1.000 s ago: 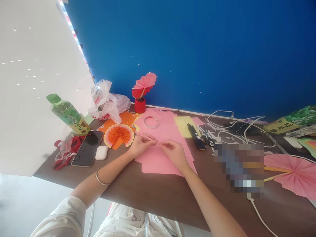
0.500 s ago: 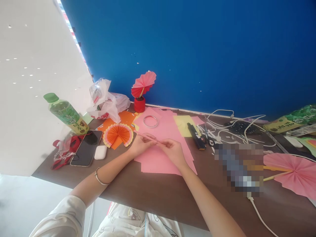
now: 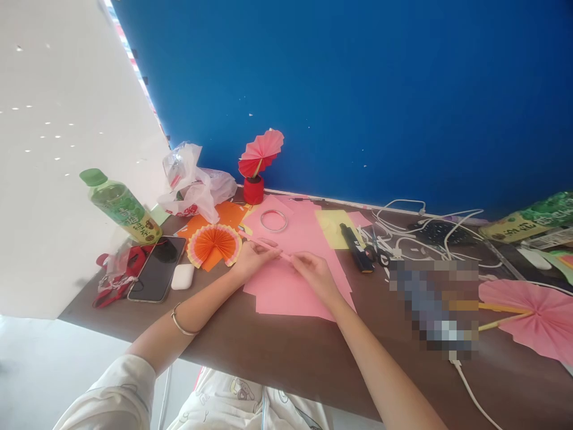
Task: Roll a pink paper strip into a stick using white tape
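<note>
Between my hands runs a thin strip of pink paper (image 3: 285,256), held over pink paper sheets (image 3: 295,298) on the table. My left hand (image 3: 251,258) is closed on the strip's left part, its fingertips near the middle. At the other end, my right hand (image 3: 314,273) pinches the strip between thumb and fingers. Just left of my left hand lies an orange pleated paper fan (image 3: 215,246) with pink and yellow edging. A silver ring-shaped bangle (image 3: 273,221) rests on the pink sheets beyond my hands.
To the left are a phone (image 3: 157,269), a white earbud case (image 3: 182,277) and a green-capped bottle (image 3: 120,206). A red pot with a paper flower (image 3: 253,190) stands at the back. Rightward lie a black cutter (image 3: 357,248), scissors (image 3: 377,254), tangled cables (image 3: 425,224) and a pink fan (image 3: 537,313).
My right hand has shifted slightly right, so the fingertips of my two hands are farther apart and more of the strip shows between them. The things on the table stay in place.
</note>
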Tool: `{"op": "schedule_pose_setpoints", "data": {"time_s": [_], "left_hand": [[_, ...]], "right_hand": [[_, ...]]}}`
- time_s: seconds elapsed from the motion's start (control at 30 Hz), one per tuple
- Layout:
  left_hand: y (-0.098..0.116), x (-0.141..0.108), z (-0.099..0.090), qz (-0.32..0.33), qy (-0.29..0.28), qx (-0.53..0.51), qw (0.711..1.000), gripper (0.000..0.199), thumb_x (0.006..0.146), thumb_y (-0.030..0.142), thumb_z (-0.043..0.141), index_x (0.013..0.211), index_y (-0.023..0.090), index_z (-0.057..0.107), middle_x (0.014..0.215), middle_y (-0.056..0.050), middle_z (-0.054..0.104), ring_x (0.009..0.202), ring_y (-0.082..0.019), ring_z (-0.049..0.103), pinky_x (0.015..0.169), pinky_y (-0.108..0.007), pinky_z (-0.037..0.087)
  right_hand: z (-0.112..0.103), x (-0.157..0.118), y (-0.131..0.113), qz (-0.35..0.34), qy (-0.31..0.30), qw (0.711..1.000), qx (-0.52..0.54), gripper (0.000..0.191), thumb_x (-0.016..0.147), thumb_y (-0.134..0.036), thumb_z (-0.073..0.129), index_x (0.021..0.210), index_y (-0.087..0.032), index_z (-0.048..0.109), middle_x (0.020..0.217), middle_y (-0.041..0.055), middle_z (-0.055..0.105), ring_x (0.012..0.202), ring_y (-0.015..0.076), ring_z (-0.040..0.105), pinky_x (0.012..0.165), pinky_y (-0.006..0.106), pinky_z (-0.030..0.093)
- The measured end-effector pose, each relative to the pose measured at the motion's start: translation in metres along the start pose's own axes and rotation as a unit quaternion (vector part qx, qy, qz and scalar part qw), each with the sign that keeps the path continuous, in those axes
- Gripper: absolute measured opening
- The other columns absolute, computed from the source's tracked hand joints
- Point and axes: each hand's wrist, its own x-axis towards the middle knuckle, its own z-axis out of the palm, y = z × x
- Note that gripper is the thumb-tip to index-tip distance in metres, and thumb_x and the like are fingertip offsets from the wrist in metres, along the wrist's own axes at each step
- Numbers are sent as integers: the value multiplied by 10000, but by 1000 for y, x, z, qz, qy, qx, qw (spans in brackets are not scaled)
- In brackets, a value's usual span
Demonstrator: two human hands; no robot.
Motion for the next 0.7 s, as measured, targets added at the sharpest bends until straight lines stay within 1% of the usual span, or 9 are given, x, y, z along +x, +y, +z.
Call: {"op": "schedule_pose_setpoints", "data": {"time_s": [0.17,0.23,0.3,0.4,0.47,0.53,0.6,0.67,0.7], "left_hand": [[-2,2,-2,1,-10,-7,1000,345,590,320,761,825,98,639,698,-62,687,669,-169,657,750,-340,519],[-2,2,-1,-4,-15,-20,1000,355,596,328,756,844,99,646,722,-65,693,667,-168,656,748,-339,521],[-3,2,-1,-9,-14,-35,999,355,597,331,755,844,100,647,741,-69,697,668,-168,657,747,-337,524],[-2,3,-1,-4,-5,-47,999,329,596,319,756,814,101,641,754,-72,700,676,-164,659,754,-333,526],[-1,3,-1,0,4,-45,999,325,593,316,757,810,105,637,760,-70,701,683,-164,659,763,-337,525],[0,2,0,0,-1,-41,999,328,597,322,753,815,106,636,764,-73,702,701,-176,662,775,-352,522],[0,1,0,-2,-24,-50,998,336,611,327,743,839,105,636,786,-84,703,739,-194,666,792,-377,516],[1,0,0,-1,-48,-66,997,354,611,307,747,881,110,631,843,-94,702,795,-205,664,822,-396,504],[1,0,0,3,-53,-69,996,368,602,288,756,901,116,627,870,-94,700,815,-204,662,836,-397,497]], "right_hand": [[3,-1,4,-13,13,1000,1,355,726,-510,574,623,-170,579,583,5,552,556,131,498,546,262,414],[3,0,5,-5,9,1000,13,374,715,-529,578,607,-171,578,570,5,552,534,129,495,540,265,413],[2,1,6,14,0,999,45,409,726,-557,547,611,-167,587,569,18,565,535,135,514,551,273,424],[0,3,8,51,1,991,127,514,778,-608,419,744,-142,631,605,46,591,537,142,538,554,286,437],[0,3,9,52,12,989,135,543,791,-610,392,866,-131,638,636,55,604,541,141,544,551,289,444],[2,2,9,31,21,995,92,477,771,-578,472,900,-149,634,694,61,628,593,152,566,570,291,459],[6,0,9,-5,27,998,48,382,739,-523,562,871,-172,634,795,72,654,704,176,594,633,303,482],[9,-3,10,-42,40,998,23,324,730,-480,596,841,-178,634,862,77,662,794,196,602,704,323,490],[10,-4,10,-58,48,997,13,307,736,-465,596,834,-176,634,865,77,663,814,200,601,728,331,487]]}}
